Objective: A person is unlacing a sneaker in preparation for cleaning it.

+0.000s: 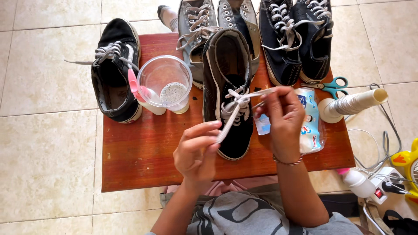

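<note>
step: lacing the black sneaker [228,87] at the middle of the wooden table [139,152], judged from the white lace [235,111] crossed over its eyelets
left hand [196,152]: fingers pressed together, pinching one lace end, pulled down and toward the body
right hand [283,115]: fingertips pinching the other lace end, drawn out to the right over the shoe
lace state: both ends taut, crossing over the lower eyelets; upper eyelets look unlaced
next move needs: a free lace tip lined up with an open eyelet, other end kept taut so the cross stays snug (judgement)
nearby: clear plastic cup [165,82] with a pink toothbrush [135,87], just left of the shoe
also: wipes packet [311,126] partly under the right hand; scissors [331,85] and thread cone [348,104] to the right
other shoes: black one [115,74] at left edge, grey pair [196,26] and dark pair [296,39] along the far edge
</note>
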